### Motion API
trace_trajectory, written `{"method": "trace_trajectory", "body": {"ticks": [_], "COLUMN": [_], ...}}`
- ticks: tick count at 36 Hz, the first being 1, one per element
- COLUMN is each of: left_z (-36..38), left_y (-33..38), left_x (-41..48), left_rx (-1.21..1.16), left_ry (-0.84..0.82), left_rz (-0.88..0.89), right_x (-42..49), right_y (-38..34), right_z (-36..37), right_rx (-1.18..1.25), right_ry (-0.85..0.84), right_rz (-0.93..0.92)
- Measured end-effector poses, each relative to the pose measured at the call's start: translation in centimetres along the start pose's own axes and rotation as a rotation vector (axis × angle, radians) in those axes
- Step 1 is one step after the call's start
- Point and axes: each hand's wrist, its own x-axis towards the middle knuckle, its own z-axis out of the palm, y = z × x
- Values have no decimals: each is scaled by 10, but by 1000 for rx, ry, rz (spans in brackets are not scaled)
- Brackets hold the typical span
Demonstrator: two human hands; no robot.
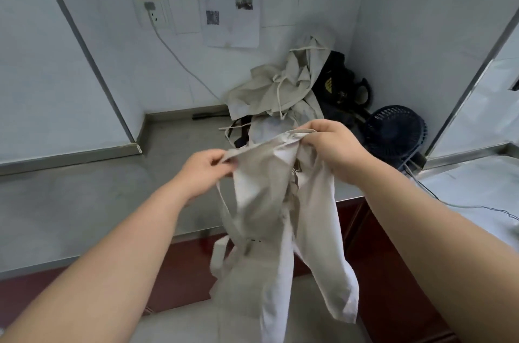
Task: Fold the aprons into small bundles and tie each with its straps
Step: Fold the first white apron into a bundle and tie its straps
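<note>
- The person is holding one apron (261,202) in the air at the front edge of the counter (98,196). Its top hem is stretching between both hands and the body is hanging toward 6 o'clock.
- Left hand (206,168): fingers and thumb are curling in, pinching the hem corner on the 9 o'clock side.
- Right hand (331,149): it is gripping a gathered bunch of cloth on the 3 o'clock side; its fingertips are hidden by fabric.
- One strap (224,210) is dangling loose below the left hand, toward 7 o'clock.
- A heap of unfolded aprons (283,84) is lying at 1 o'clock in the counter's back corner, against a dark bag (337,84). A small fan (396,132) is sitting at 2 o'clock, near it.
- Judgement: the apron is being squared up before the first fold; no finished bundle is showing.
- To do it well: spread the right-hand bunch until the hem lies flat, lay the apron on the bare steel at 10 o'clock, and pull both straps out sideways. A strap caught inside the folds would leave nothing to tie with.
</note>
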Motion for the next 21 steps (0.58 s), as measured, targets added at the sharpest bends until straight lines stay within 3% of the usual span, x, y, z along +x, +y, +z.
{"method": "trace_trajectory", "body": {"ticks": [3, 7, 9, 11, 14, 17, 19, 21], "left_z": [-3, 2, 8, 15, 13, 1, 3, 10], "left_y": [9, 48, 64, 69, 52, 20, -2, -16], "left_x": [6, 5, 3, 0, -1, -9, -15, -17], "left_rx": [-99, 35, 157, 167, 32, 207, 318, 301], "left_ry": [127, 10, -92, -93, -27, -178, -282, -213], "left_rz": [47, 247, 341, 390, 323, 92, -48, -79], "right_x": [-4, -16, -16, -13, -9, -6, -5, -6], "right_y": [2, -6, -7, -9, -2, -1, -2, -3], "right_z": [-2, 10, 22, 31, 28, 16, 8, 4], "right_rx": [-257, -267, -318, -399, -89, 288, 398, 420], "right_ry": [-75, -343, -320, -161, -65, -39, -44, -62], "right_rz": [26, -21, -140, -230, -143, -27, 6, 7]}}
